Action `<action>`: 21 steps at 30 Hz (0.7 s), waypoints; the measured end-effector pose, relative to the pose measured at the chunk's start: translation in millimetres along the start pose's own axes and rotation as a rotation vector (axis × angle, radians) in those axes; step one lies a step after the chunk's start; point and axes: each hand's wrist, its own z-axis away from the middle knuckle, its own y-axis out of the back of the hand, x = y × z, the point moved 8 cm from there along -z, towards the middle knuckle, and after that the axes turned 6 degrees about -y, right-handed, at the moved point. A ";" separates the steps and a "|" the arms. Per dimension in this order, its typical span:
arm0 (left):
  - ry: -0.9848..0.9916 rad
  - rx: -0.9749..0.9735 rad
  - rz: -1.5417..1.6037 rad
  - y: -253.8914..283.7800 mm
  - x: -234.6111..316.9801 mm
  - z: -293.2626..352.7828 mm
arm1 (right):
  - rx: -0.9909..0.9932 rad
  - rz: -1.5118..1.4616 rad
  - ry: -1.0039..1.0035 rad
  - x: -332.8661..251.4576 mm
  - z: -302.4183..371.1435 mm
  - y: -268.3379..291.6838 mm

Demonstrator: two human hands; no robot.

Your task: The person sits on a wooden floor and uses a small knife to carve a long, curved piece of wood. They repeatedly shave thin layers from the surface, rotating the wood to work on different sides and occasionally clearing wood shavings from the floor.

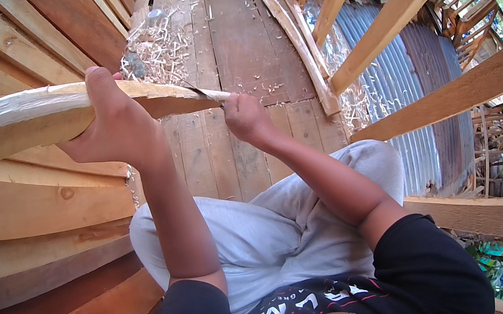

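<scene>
A long piece of wood (23,123), its upper face pale and freshly shaved, stretches from the far left to a narrow end in front of me. My left hand (116,117) is wrapped around it near the middle, thumb over the top. At the narrow end my right hand (246,116) is closed in a fist around a knife, whose handle the fingers hide. The dark, thin knife blade (205,92) lies against the wood and points up and left from my fist.
Curled wood shavings (163,55) are heaped on the plank floor (245,44) beyond the wood. Stacked boards (38,208) line the left side. Two pale poles (288,22) lie at the right, beside slanting timber posts (398,13) and corrugated metal sheets (388,72). My bent legs (237,227) are below.
</scene>
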 end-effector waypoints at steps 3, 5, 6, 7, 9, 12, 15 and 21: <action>-0.025 0.000 0.008 2.5 1.2 -3.5 | 0.053 0.009 0.013 6.0 1.7 -0.2; -0.012 0.015 0.013 1.9 1.0 -2.3 | 0.053 0.004 0.004 7.2 3.8 0.2; -0.005 0.016 0.011 1.7 1.8 -0.6 | 0.038 0.009 -0.002 7.7 4.3 -0.2; 0.002 0.000 0.009 0.4 3.5 2.0 | 0.024 0.014 -0.009 8.3 4.0 0.6; -0.003 -0.026 0.001 1.5 8.6 2.2 | -0.002 0.026 0.022 -3.0 11.8 3.8; 0.008 0.011 0.026 8.2 0.3 7.5 | -0.003 0.049 0.111 -47.4 33.1 34.1; 0.008 -0.029 -0.004 13.7 4.3 9.2 | 0.013 0.066 0.173 -55.4 25.2 28.7; 0.056 -0.101 -0.002 -3.1 2.3 17.3 | -0.108 0.261 0.007 109.2 -39.5 -6.9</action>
